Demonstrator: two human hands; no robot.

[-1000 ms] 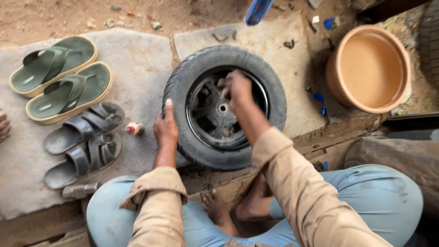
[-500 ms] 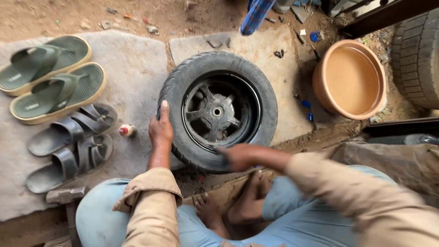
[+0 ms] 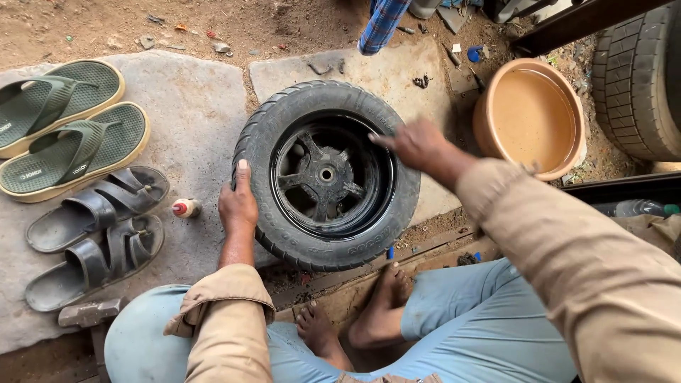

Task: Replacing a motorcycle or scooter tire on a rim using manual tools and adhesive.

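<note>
The person is sitting cross-legged, working a small tyre [image 3: 326,174] lying flat on the stone slab [image 3: 191,106] before the knees. The left hand [image 3: 237,206] is pressing open-palmed on its left sidewall; the right hand [image 3: 418,144], fingers spread, is resting on the right edge, gripping nothing. Likely seating the tyre; next calls for even pressure. Farther off, a clay-coloured tub [image 3: 528,117] is holding murky water

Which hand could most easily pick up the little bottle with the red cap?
Probably the left hand. It rests on the left edge of the small black rubber tyre, and the little bottle with the red cap lies just beside it on the grey stone slab. The right hand is across the tyre, farther away.
</note>
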